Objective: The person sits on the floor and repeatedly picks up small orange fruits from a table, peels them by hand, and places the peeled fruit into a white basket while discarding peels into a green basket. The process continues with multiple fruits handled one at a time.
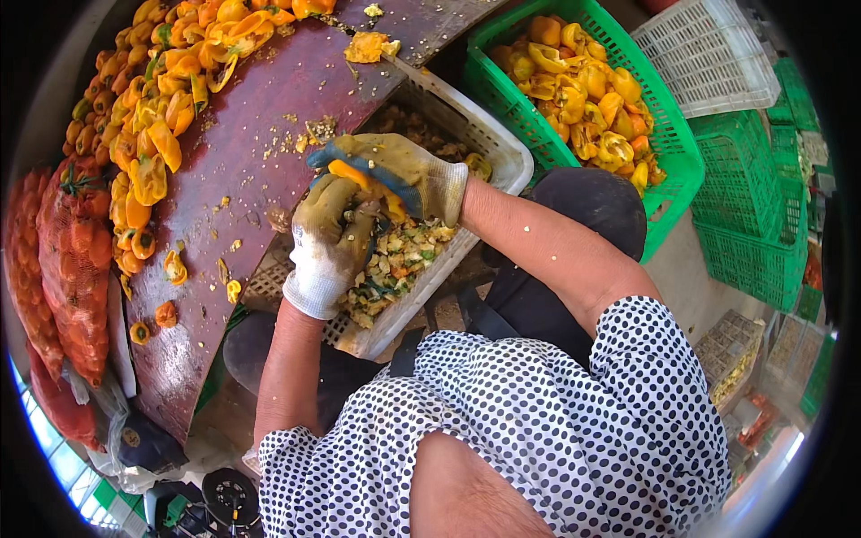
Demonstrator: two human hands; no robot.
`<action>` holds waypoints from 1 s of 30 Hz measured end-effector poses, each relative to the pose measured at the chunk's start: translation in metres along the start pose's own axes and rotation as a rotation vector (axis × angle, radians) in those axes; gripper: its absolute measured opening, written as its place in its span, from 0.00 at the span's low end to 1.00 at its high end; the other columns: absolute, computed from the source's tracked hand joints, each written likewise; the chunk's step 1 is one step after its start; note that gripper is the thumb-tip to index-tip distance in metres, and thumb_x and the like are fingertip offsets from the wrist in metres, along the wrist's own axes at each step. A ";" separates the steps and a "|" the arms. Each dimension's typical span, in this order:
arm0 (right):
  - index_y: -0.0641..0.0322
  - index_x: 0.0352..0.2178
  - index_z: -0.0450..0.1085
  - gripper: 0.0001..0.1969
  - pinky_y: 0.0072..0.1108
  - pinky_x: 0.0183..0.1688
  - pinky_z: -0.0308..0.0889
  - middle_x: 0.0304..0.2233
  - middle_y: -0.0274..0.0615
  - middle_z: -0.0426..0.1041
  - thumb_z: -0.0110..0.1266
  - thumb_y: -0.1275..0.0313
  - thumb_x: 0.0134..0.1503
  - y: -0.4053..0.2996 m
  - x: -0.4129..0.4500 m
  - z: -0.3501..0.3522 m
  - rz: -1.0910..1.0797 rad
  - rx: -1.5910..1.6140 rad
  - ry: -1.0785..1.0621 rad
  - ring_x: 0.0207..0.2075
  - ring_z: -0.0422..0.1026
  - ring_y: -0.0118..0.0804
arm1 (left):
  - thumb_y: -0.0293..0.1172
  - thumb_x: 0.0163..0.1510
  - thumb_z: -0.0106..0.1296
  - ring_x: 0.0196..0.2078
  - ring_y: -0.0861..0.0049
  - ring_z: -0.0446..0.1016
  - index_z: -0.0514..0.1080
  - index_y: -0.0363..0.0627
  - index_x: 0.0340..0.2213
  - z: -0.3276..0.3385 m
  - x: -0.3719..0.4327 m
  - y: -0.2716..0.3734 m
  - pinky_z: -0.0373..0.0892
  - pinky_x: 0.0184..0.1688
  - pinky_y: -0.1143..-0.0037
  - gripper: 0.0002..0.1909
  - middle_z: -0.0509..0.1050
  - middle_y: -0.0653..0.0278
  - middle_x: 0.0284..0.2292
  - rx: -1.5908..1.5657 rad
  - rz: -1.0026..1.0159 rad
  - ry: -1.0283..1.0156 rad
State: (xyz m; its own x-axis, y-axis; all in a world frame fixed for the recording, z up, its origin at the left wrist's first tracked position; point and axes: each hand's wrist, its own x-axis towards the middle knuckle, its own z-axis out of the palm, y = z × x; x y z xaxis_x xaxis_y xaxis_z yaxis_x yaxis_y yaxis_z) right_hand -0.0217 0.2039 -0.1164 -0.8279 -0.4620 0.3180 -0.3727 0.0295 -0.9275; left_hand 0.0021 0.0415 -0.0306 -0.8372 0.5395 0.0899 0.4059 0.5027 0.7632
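Both my hands wear stained work gloves with white cuffs and meet above a white plastic crate (506, 134). My left hand (329, 218) is closed around a yellow-orange pepper (349, 173). Bent over its far side, my right hand (387, 165) grips the same pepper from the right, its blue-coated fingers partly covering it. Much of the pepper is hidden by the gloves, and I cannot tell whether a small tool is held with it. Below the hands, chopped-looking pepper cores and green scraps (403, 259) fill the near part of the crate.
A dark red tabletop (249, 148) carries a heap of yellow-orange peppers (151, 121) and scattered seeds. Red mesh sacks (75, 249) hang over its left edge. At right stands a green crate (683, 168) of opened peppers (592, 87), beside stacked green crates (746, 202) and a white crate (706, 57).
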 end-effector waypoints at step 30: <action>0.67 0.39 0.72 0.15 0.35 0.41 0.67 0.35 0.54 0.74 0.52 0.64 0.56 -0.068 -0.006 -0.093 0.252 -1.146 0.476 0.36 0.72 0.52 | 0.37 0.55 0.54 0.42 0.60 0.74 0.70 0.37 0.47 -0.071 -0.012 -0.050 0.71 0.46 0.68 0.21 0.74 0.45 0.41 0.122 -0.383 0.094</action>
State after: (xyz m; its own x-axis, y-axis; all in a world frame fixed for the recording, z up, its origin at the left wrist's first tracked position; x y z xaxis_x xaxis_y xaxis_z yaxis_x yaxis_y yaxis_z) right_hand -0.0308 0.2874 -0.0368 -0.9084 0.0249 0.4173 -0.1339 0.9283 -0.3469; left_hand -0.0344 -0.0382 -0.0246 -0.9637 0.2366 -0.1235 0.0943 0.7347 0.6718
